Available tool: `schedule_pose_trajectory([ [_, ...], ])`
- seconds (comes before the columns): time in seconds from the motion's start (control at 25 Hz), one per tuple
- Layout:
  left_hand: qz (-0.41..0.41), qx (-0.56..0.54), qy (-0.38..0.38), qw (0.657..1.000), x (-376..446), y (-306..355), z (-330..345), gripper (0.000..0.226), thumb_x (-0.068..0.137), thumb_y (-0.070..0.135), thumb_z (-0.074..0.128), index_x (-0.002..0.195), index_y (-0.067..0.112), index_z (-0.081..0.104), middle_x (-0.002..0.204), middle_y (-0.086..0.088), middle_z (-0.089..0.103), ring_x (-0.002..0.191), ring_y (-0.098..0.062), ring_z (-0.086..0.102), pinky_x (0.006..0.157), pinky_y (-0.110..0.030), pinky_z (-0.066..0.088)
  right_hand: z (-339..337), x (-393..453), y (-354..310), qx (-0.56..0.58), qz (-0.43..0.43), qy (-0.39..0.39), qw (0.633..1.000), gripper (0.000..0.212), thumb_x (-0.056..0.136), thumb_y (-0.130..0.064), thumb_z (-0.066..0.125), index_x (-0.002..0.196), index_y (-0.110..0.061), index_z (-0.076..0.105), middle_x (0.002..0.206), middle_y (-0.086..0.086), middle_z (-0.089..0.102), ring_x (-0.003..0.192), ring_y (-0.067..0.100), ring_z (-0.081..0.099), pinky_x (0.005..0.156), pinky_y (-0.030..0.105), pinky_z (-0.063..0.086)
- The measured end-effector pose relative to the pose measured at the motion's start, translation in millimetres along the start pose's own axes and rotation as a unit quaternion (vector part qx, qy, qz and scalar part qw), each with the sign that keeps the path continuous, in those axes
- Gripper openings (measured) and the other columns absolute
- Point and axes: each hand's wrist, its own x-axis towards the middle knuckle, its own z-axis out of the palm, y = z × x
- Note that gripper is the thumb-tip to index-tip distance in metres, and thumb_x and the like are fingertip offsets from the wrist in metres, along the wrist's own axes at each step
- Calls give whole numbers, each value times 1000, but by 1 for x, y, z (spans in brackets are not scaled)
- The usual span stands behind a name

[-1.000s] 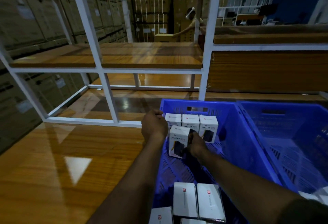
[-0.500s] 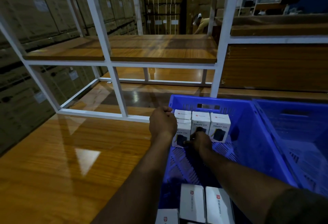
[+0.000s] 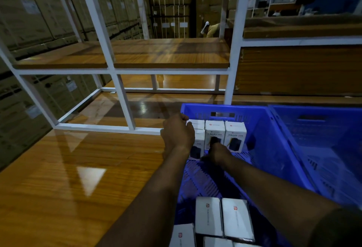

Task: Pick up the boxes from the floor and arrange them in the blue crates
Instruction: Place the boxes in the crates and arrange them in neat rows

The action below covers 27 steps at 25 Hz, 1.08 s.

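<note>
A: Crate (image 3: 264, 149)?
B: Boxes (image 3: 235, 137) stood along far wall, more flat near edge.
A: Hands?
B: Left hand (image 3: 177, 133) curled over the corner box (image 3: 197, 143); right hand (image 3: 216, 151) low beside it, grip unclear.

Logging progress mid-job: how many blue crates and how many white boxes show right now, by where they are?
Blue crates: 2
Upright boxes at the crate's far wall: 4
Boxes lying flat at the near end: 5, some cut off
Total: 11
</note>
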Motion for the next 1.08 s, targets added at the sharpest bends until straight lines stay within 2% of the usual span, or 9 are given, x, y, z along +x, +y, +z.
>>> schedule_pose_trajectory([
  [0.12, 74, 18, 5, 997, -4, 5, 3, 14, 87, 27, 68, 101, 26, 72, 102, 6, 71, 107, -20, 62, 93, -44, 50, -15, -24, 3, -12, -10, -28, 999, 66, 85, -41, 75, 129, 2, 55, 126, 22, 62, 92, 23, 56, 70, 27, 40],
  [0.28, 138, -44, -142, 979, -20, 17, 19, 10, 89, 22, 65, 97, 25, 69, 91, 1, 74, 91, -21, 68, 76, -35, 54, -39, -59, 7, -22, -14, -40, 999, 42, 89, -45, 69, 96, -5, 61, 94, 16, 64, 77, 25, 59, 61, 31, 48],
  [0.4, 196, 23, -305, 932, -30, 21, 27, 15, 94, 24, 62, 108, 23, 68, 93, 1, 70, 89, -22, 66, 76, -36, 53, -51, -88, 12, -25, -7, -88, 996, 42, 88, -43, 70, 88, -2, 67, 90, 21, 68, 70, 27, 61, 74, 43, 61],
  [0.6, 233, 39, -418, 877, -41, 21, 28, 30, 95, 30, 66, 123, 20, 63, 87, 14, 62, 90, -16, 62, 87, -38, 54, -56, -138, 11, -177, -58, -185, 965, 57, 89, -65, 55, 66, -13, 51, 66, 2, 49, 62, 18, 45, 69, 32, 42],
  [0.76, 238, 22, -454, 859, -47, 21, 23, 36, 94, 30, 68, 128, 20, 60, 106, 3, 71, 101, -17, 64, 91, -40, 54, -57, -157, 13, -204, -35, -248, 946, 48, 88, -66, 55, 81, -18, 57, 79, -10, 50, 69, 6, 44, 63, 20, 37],
  [0.88, 228, 7, -453, 862, -49, 18, 20, 34, 94, 29, 69, 126, 22, 60, 105, 3, 71, 101, -17, 65, 93, -43, 55, -54, -159, 26, -122, 15, -262, 957, 70, 82, -61, 68, 126, -8, 59, 125, 0, 52, 111, 20, 55, 84, 33, 57],
  [0.92, 221, -1, -455, 863, -49, 17, 19, 33, 94, 29, 68, 125, 22, 60, 104, 3, 71, 101, -17, 66, 93, -45, 55, -54, -158, 30, -57, 50, -267, 961, 74, 80, -56, 73, 132, -6, 55, 130, 3, 51, 116, 24, 56, 82, 38, 60],
  [1.0, 207, -15, -462, 862, -50, 16, 17, 29, 95, 26, 66, 123, 23, 60, 102, 3, 72, 102, -20, 68, 92, -48, 55, -56, -153, 40, 37, 80, -267, 960, 57, 82, -42, 78, 122, -6, 60, 108, 6, 59, 92, 23, 63, 68, 37, 61],
  [1.08, 195, -14, -468, 862, -50, 14, 17, 30, 96, 23, 64, 125, 21, 59, 98, 3, 70, 103, -23, 69, 92, -50, 55, -62, -146, 48, 39, 82, -227, 970, 34, 84, -35, 73, 102, -9, 62, 82, 7, 54, 65, 20, 53, 55, 31, 50],
])
